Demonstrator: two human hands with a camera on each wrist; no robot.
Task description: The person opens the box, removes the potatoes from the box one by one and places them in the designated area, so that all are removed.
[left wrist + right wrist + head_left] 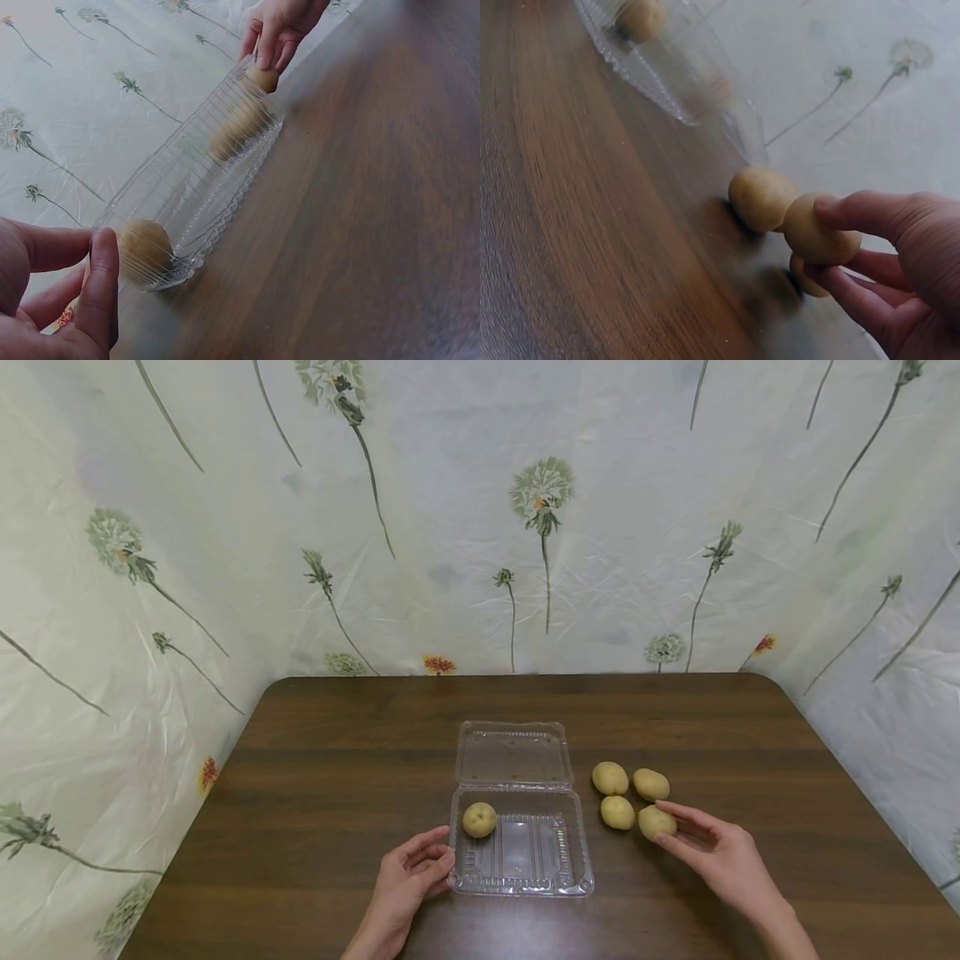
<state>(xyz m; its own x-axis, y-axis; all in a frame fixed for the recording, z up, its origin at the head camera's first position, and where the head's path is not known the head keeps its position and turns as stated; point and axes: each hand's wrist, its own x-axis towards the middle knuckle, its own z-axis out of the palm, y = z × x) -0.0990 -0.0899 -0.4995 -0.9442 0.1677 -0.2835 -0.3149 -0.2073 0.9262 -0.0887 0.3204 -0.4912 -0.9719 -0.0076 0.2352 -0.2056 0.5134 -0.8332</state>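
Observation:
A clear plastic clamshell container lies with its lid folded back, away from me. One potato sits inside, at the far left of the base. My left hand pinches the container's left rim between thumb and fingers, as the left wrist view shows close up. To the right of the container, my right hand grips a potato between thumb and fingertips. Beside that one are three more potatoes: one at the back left, one at the back right and one at the front left.
Everything stands on a dark brown wooden table with rounded far corners. Behind it and along both sides hangs a pale sheet printed with dandelions.

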